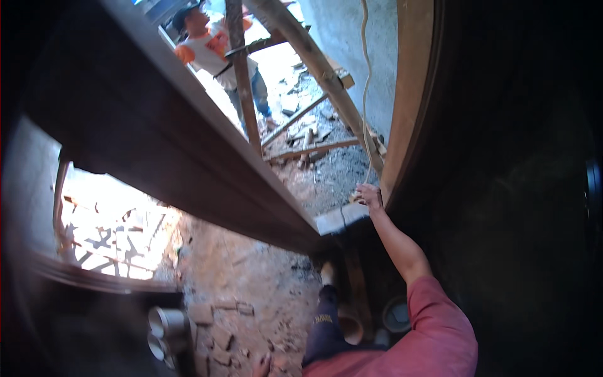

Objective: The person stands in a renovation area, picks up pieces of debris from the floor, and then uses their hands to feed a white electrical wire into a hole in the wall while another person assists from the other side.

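Note:
My right arm, in a red sleeve, stretches forward to the foot of a doorway. There my right hand point(370, 195) has its fingers curled round a pale cable point(365, 81), which hangs from above along the door frame point(407, 94). Just below the fingers lies the pale sill point(342, 217) of the doorway. The finger detail is small and somewhat blurred. My left hand is out of view.
Beyond the doorway stand wooden scaffold poles point(314, 56) over rubble point(326, 169), with another person point(213, 53) behind them. A dark wooden door panel point(157, 125) slants across the left. Pale pipes point(168, 322) and broken tiles point(222, 338) lie lower left; a bucket point(397, 314) stands near my leg.

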The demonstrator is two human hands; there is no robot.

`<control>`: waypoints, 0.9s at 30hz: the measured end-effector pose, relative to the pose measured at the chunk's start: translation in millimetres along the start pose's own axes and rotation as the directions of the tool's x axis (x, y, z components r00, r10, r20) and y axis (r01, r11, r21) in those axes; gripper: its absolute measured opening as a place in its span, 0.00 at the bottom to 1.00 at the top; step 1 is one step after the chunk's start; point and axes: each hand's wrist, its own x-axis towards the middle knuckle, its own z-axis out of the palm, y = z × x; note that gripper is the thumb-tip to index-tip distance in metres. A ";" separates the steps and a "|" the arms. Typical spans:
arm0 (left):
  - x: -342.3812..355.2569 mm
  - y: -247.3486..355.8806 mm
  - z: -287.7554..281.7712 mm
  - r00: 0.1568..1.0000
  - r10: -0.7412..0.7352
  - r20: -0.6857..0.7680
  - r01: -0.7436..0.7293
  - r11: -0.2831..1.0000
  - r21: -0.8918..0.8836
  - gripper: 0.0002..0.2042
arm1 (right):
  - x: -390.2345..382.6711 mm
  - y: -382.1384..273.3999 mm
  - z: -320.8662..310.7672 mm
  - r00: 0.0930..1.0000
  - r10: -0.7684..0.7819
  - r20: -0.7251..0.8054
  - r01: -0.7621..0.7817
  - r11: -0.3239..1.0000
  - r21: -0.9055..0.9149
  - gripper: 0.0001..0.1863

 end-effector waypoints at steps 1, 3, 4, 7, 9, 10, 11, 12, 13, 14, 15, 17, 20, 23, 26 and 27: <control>6.8 -0.5 -7.5 0.998 -0.052 -0.036 0.051 0.999 -0.010 0.18 | 40.0 -3.2 7.3 0.999 -0.035 -0.035 0.031 0.993 -0.114 0.24; 27.7 10.2 -13.5 0.974 -0.224 -0.033 0.223 0.975 -0.026 0.18 | 103.5 -5.0 15.9 0.988 -0.079 -0.132 0.044 0.967 -0.250 0.27; 38.1 18.7 -14.8 0.966 -0.257 -0.034 0.256 0.966 -0.027 0.18 | 127.9 -4.6 19.5 0.929 -0.277 -0.243 0.129 0.862 -0.490 0.33; 71.8 48.8 -15.5 0.954 -0.297 -0.032 0.296 0.955 -0.036 0.18 | 173.6 -4.1 30.1 0.794 -0.536 -0.287 0.211 0.686 -0.697 0.42; 91.3 67.3 -13.4 0.953 -0.301 -0.028 0.300 0.953 -0.048 0.18 | 182.5 -10.9 39.9 0.848 -0.472 -0.241 0.254 0.761 -0.597 0.44; 100.8 75.9 -10.8 0.954 -0.298 -0.020 0.297 0.954 -0.054 0.18 | 181.1 -17.1 43.9 0.903 -0.367 -0.225 0.220 0.843 -0.492 0.45; 106.4 82.6 -8.4 0.955 -0.297 -0.013 0.296 0.953 -0.061 0.18 | 174.4 -22.6 49.2 0.907 -0.390 -0.159 0.259 0.814 -0.520 0.41; 111.3 88.3 -5.7 0.954 -0.298 -0.004 0.297 0.952 -0.067 0.18 | 164.2 -28.7 53.7 0.908 -0.386 -0.164 0.234 0.790 -0.566 0.37; 116.3 94.0 -2.7 0.956 -0.295 0.004 0.294 0.953 -0.074 0.18 | 152.3 -37.6 55.9 0.940 -0.326 -0.102 0.218 0.801 -0.557 0.31; 120.3 97.4 1.5 0.956 -0.294 0.015 0.294 0.952 -0.082 0.18 | 137.6 -42.9 60.0 0.965 -0.248 -0.086 0.158 0.809 -0.566 0.26; 124.1 101.4 5.3 0.957 -0.288 0.024 0.289 0.953 -0.092 0.18 | 120.3 -48.7 66.6 0.974 -0.222 -0.050 0.153 0.804 -0.574 0.23; 126.7 101.9 13.7 0.958 -0.282 0.050 0.286 0.951 -0.114 0.17 | 97.5 -66.3 71.4 0.973 -0.228 -0.038 0.162 0.788 -0.594 0.21; 110.3 84.0 23.9 0.945 -0.319 0.078 0.327 0.931 -0.164 0.17 | 70.2 -66.0 80.4 0.986 -0.165 -0.012 0.130 0.820 -0.558 0.22; 60.5 43.0 33.6 0.889 -0.437 0.140 0.459 0.852 -0.252 0.17 | 71.7 -60.3 81.9 0.964 -0.260 0.063 0.237 0.720 -0.652 0.25; 8.9 7.0 45.8 0.820 -0.539 0.194 0.572 0.747 -0.339 0.17 | 82.4 -56.8 82.4 0.912 -0.400 0.090 0.363 0.686 -0.631 0.23; -4.7 -1.1 51.9 0.800 -0.560 0.213 0.598 0.723 -0.345 0.17 | 85.9 -59.5 85.6 0.899 -0.428 0.093 0.370 0.627 -0.685 0.21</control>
